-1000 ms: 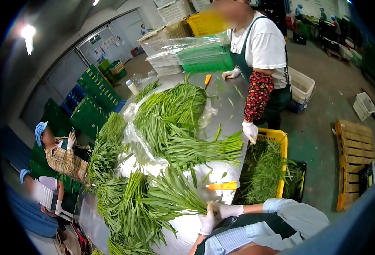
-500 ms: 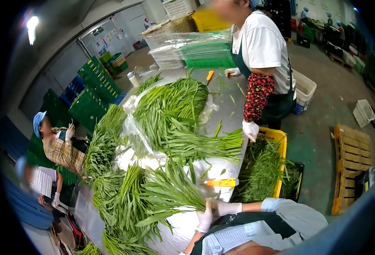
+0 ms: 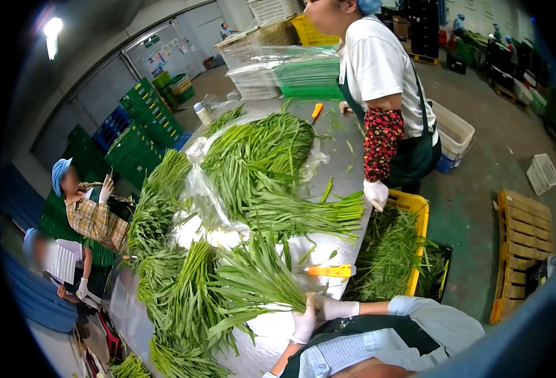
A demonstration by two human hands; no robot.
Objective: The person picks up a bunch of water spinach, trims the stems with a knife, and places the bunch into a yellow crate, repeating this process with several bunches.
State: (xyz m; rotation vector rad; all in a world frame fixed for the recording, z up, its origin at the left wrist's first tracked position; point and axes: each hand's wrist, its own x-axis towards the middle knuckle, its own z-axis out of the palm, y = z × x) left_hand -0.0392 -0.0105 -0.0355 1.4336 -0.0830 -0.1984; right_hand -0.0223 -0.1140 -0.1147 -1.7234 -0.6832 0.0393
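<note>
My left hand [image 3: 302, 322], in a white glove, is wrapped round the stem end of a bunch of leafy greens [image 3: 262, 277] that looks like water spinach. Its long narrow leaves fan out up and left over the table. Pressed against the same stem ends is my right hand [image 3: 333, 307], also gloved, its fingers closed and partly hidden behind the left. Just above the hands lies a knife with an orange-yellow handle [image 3: 331, 271]. Another bunch of greens [image 3: 196, 271] rests to the left of the held one.
A metal table [image 3: 344, 157] carries a large heap of greens [image 3: 259, 151] on clear plastic and another orange-handled knife [image 3: 317, 112]. A yellow crate [image 3: 422, 223] of loose leaves stands at the right edge. A co-worker [image 3: 379, 69] stands beyond it; two others [image 3: 95, 217] are at left.
My hands and the held greens stay almost in place. The view has shifted slightly. The co-worker across the table shows a bit more of the head, and the hand on the table is further hidden.
</note>
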